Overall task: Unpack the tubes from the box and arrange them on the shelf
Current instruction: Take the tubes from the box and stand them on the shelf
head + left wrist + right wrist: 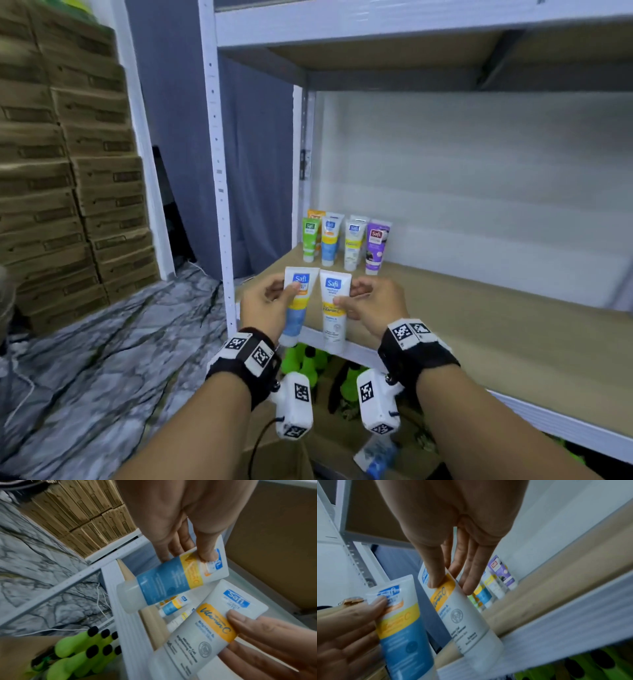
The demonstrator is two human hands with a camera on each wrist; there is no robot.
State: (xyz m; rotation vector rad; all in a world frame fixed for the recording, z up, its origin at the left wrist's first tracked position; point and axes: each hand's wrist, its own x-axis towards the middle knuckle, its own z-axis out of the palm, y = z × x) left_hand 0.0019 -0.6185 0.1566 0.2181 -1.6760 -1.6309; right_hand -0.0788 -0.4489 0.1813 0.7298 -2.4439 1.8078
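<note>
My left hand pinches a blue-and-yellow tube upright, cap down, in front of the shelf. Beside it my right hand pinches a white tube with a yellow band, also cap down. Both tubes hang at the shelf's front left corner, side by side. In the left wrist view the blue tube sits between thumb and fingers; the right wrist view shows the white tube held the same way. Several tubes stand in rows at the shelf's back left.
A cardboard box lies below my forearms, with a tube in it. Green bottles fill the shelf underneath. Stacked cartons line the left wall. The shelf board stretches bare to the right of the standing tubes.
</note>
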